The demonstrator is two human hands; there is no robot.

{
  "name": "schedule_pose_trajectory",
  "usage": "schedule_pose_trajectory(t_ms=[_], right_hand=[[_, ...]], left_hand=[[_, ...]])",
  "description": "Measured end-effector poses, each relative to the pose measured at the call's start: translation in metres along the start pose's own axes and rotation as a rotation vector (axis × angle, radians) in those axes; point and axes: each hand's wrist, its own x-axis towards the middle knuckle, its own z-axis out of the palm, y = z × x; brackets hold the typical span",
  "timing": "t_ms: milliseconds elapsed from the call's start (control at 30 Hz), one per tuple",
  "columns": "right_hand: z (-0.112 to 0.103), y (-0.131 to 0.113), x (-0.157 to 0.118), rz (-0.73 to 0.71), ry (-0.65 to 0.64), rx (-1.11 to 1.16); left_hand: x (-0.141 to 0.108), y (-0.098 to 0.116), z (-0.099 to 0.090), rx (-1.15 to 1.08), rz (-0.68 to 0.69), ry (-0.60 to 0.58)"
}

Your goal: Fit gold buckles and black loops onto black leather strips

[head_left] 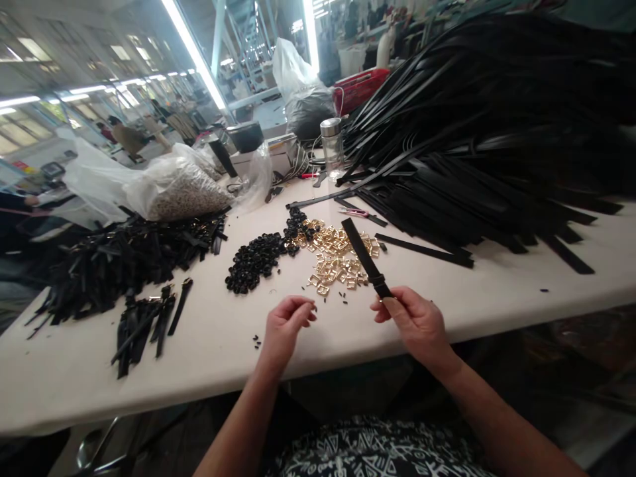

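In my right hand (417, 321) is a short black strap (361, 248), gripped at its lower end and tilted up to the left. A black keeper loop sits around the strap just above my fingers. My left hand (288, 324) is closed in a pinch to the left, apart from the strap. A tiny dark bit shows at its fingertips, too small to name. Beyond my hands lie a heap of gold buckles (340, 258) and, left of it, a pile of small black loops (256, 262). Several tiny black pieces (342, 295) are scattered near the buckles.
Left on the table (199, 358) are short straps with buckles (146, 324) and a larger strap heap (124, 265). A big mass of long black straps (472, 132) covers the right. Pink-handled snips (355, 212), a glass bottle (332, 149) and a filled plastic bag (179, 182) stand farther back.
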Motion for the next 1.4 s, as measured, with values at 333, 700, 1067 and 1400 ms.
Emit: schedule_pose_trajectory(t_ms=[333,700,1067,1400], right_hand=[[0.000,0.010,0.003,0.000,-0.007,-0.107],[0.002,0.012,0.002,-0.040,0.017,-0.134],[0.040,-0.020,-0.008,0.048,-0.237,0.044],[0.067,-0.030,-0.008,0.124,-0.261,0.197]], left_hand=[[0.090,-0.003,-0.101,0.996,0.343,0.272],[0.098,-0.003,-0.077,0.642,0.199,0.221],[0.020,-0.002,-0.010,-0.392,-0.151,0.114],[-0.006,-0.002,0.019,-0.172,0.184,0.113]])
